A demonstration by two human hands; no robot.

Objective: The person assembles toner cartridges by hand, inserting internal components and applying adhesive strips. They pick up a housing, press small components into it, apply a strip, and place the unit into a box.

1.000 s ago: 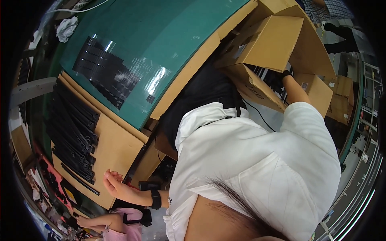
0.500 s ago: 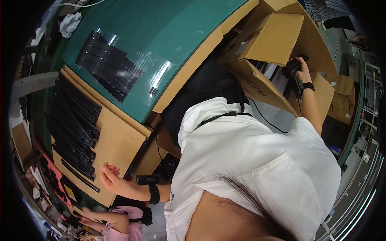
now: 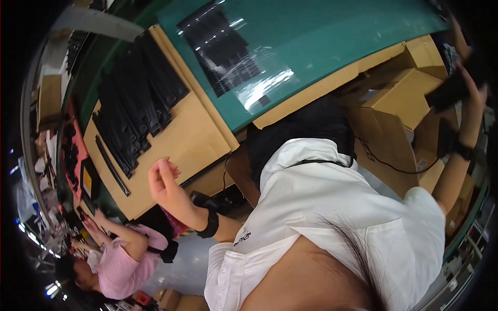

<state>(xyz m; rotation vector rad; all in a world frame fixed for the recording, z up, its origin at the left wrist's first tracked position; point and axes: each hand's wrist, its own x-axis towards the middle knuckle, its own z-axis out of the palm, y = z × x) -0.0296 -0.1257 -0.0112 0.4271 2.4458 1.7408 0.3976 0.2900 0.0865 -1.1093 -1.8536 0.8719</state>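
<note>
Over at the bench, the person's right hand is closed around a black bundle, blurred at the view's right edge, near the raised flap of an open cardboard carton. The left hand, fingers loosely curled and partly open, hangs by the cardboard sheet, where black straps lie in a fanned row. Beyond that, dark toothed strips rest on the green tabletop, while a co-worker in pink reaches toward another bench
</note>
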